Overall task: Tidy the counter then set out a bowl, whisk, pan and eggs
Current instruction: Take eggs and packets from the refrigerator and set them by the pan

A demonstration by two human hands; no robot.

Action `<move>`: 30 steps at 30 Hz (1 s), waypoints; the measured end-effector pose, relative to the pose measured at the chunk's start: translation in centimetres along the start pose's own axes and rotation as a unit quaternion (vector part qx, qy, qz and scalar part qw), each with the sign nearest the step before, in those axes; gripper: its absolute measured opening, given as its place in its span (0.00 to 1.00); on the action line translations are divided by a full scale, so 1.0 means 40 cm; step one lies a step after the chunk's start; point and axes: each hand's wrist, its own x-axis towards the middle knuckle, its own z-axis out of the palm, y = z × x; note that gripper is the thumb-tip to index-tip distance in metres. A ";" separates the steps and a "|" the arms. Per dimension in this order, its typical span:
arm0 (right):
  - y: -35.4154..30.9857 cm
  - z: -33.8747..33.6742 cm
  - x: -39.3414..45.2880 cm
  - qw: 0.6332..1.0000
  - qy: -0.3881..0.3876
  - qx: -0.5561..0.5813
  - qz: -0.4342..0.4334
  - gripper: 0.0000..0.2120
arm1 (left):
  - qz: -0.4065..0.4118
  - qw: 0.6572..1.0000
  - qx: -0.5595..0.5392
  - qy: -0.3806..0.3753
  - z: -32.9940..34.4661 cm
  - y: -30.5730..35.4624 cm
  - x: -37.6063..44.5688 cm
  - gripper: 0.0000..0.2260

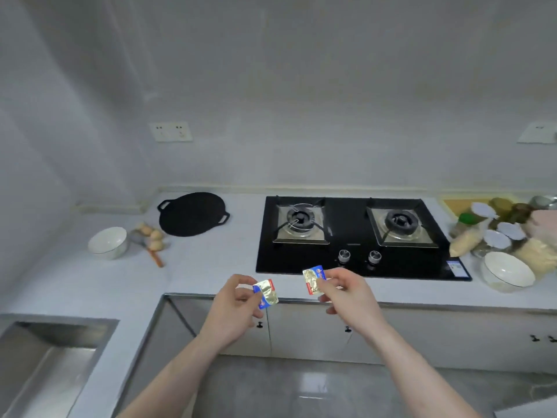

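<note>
One foil wrapper (265,294) was pinched by the left hand (232,312), another wrapper (314,279) by the right hand (349,297), fingers clamped on each.

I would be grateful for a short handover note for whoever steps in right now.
Hands: left hand pinches one foil wrapper; right hand pinches the other wrapper, both held in front of the counter edge.
Things: white bowl, eggs and a wooden-handled utensil, probably the whisk, sit together left of the stove; black pan lies behind them.
Done: bowl, pan and eggs look set out.
Left: discard both wrappers; jars and a second bowl remain at the right.
</note>
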 end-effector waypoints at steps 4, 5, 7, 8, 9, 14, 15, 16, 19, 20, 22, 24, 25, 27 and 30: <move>-0.042 0.162 0.040 0.999 -0.054 0.001 0.005 0.05 | -0.036 0.998 -0.029 0.033 -0.156 -0.060 0.026 0.05; -0.051 0.203 0.051 0.998 -0.066 0.003 0.008 0.05 | -0.041 0.998 -0.033 0.042 -0.191 -0.071 0.031 0.05; -0.066 0.272 0.075 0.996 -0.091 0.005 0.020 0.06 | -0.048 0.996 -0.037 0.065 -0.251 -0.089 0.041 0.05; -0.072 0.303 0.088 0.994 -0.102 0.002 0.025 0.07 | -0.053 0.995 -0.044 0.076 -0.275 -0.100 0.049 0.05; -0.079 0.334 0.107 0.993 -0.115 -0.001 0.029 0.07 | -0.058 0.993 -0.054 0.088 -0.301 -0.111 0.061 0.05; -0.107 0.426 0.196 0.987 -0.153 -0.008 0.041 0.08 | -0.092 0.982 -0.104 0.128 -0.365 -0.148 0.125 0.06; -0.111 0.440 0.217 0.986 -0.160 -0.010 0.043 0.08 | -0.100 0.979 -0.114 0.136 -0.371 -0.152 0.138 0.06; -0.115 0.451 0.239 0.985 -0.167 -0.012 0.044 0.09 | -0.106 0.977 -0.121 0.143 -0.376 -0.159 0.154 0.06; -0.121 0.482 0.310 0.979 -0.196 -0.020 0.046 0.09 | -0.122 0.969 -0.136 0.167 -0.391 -0.178 0.203 0.07; -0.124 0.494 0.333 0.978 -0.203 -0.023 0.051 0.10 | -0.128 0.967 -0.138 0.174 -0.397 -0.184 0.220 0.07; -0.123 0.517 0.372 0.974 -0.214 -0.028 0.065 0.09 | -0.139 0.962 -0.139 0.188 -0.408 -0.195 0.253 0.06; -0.117 0.541 0.411 0.971 -0.223 -0.038 0.073 0.07 | -0.149 0.958 -0.136 0.203 -0.417 -0.212 0.290 0.06; -0.111 0.554 0.431 0.970 -0.225 -0.044 0.077 0.07 | -0.155 0.957 -0.133 0.208 -0.424 -0.222 0.308 0.06; -0.101 0.578 0.456 0.968 -0.226 -0.055 0.090 0.07 | -0.169 0.954 -0.129 0.214 -0.435 -0.243 0.340 0.06; -0.094 0.628 0.506 0.966 -0.224 -0.067 0.107 0.08 | -0.192 0.949 -0.128 0.216 -0.467 -0.276 0.408 0.06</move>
